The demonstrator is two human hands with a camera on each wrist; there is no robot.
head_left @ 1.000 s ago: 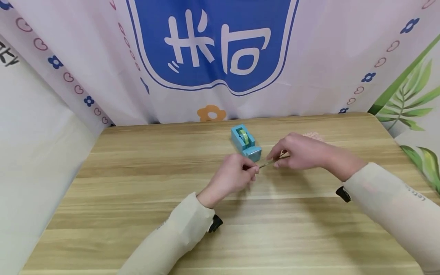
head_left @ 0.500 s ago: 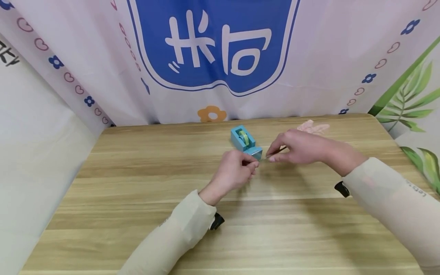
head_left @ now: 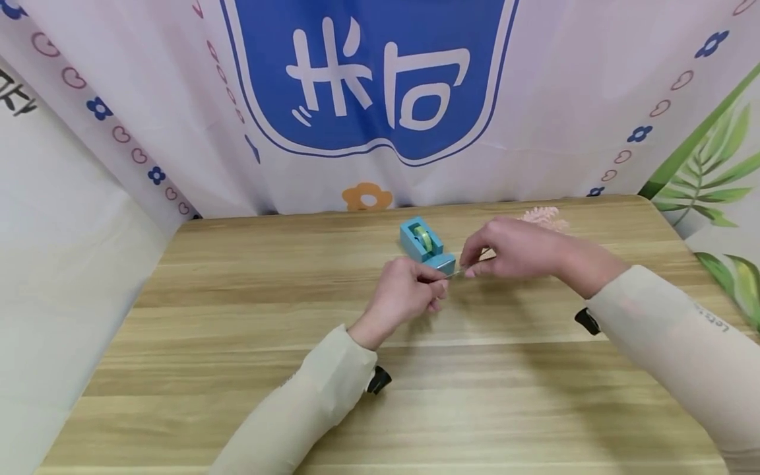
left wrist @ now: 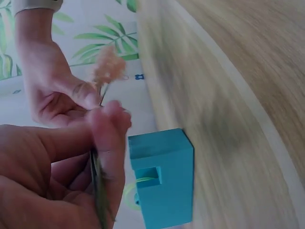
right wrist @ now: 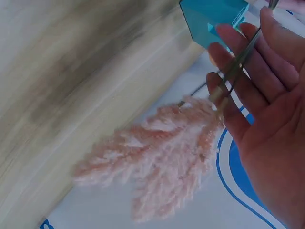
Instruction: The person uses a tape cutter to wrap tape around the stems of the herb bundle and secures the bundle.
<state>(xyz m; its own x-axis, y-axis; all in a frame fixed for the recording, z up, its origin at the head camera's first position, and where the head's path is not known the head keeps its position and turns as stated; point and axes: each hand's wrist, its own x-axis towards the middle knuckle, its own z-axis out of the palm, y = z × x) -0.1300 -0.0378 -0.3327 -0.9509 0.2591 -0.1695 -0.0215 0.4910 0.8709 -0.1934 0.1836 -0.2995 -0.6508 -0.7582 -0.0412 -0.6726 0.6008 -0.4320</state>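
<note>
Pink feathery plumes (right wrist: 167,152) on thin dark green stems (right wrist: 237,67) are held between both hands. My right hand (head_left: 510,251) pinches the stems between thumb and fingers, with the plumes hanging out past its little-finger side. At the stems' lower part, my left hand (head_left: 404,293) grips them between thumb and fingers, its fingertips close to the right ones. In the left wrist view the stem ends (left wrist: 99,191) run down along the left fingers. Just beyond the fingertips stands a blue tape dispenser (left wrist: 167,191) with a yellow-green tape roll (head_left: 423,239) in it.
The wood-grain table (head_left: 267,316) lies under both forearms. A white curtain (head_left: 534,145) with a blue emblem hangs at its back edge. Leaf-patterned cloth (head_left: 706,191) is at the right. Each sleeve has a black wrist device (head_left: 379,380) beneath it.
Both hands have shifted slightly away from me, nearer the dispenser's front, still holding the stems. The plumes have turned, showing differently behind the right hand. The dispenser stays in place.
</note>
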